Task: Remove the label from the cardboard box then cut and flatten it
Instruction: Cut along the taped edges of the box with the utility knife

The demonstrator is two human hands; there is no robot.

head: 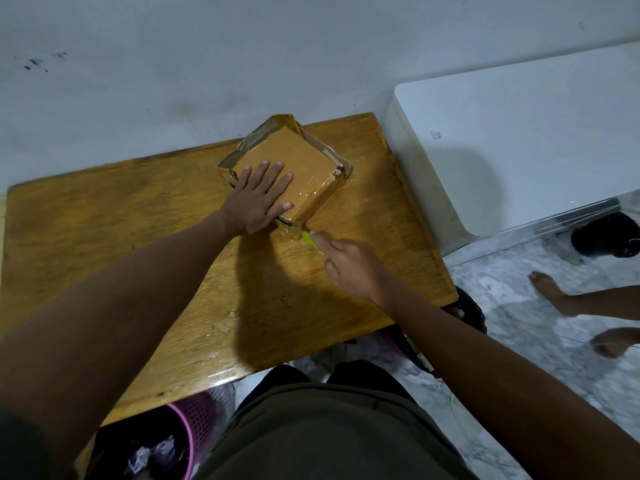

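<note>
Wooden table (104,216) bears the cardboard box (291,161) at frame centre; purple basket (194,424) beneath. Left hand (258,199) presses flat, fingers spread; right hand (349,268) grips green-handled cutter (309,240) at the box's near corner.

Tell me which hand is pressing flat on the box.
The left hand, fingers spread on top of the box. The right hand holds a green cutter at the box's near corner.

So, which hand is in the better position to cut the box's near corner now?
The right hand. It holds the green cutter with its tip at the near corner of the cardboard box. The left hand lies flat on top, pinning the box to the table.
</note>
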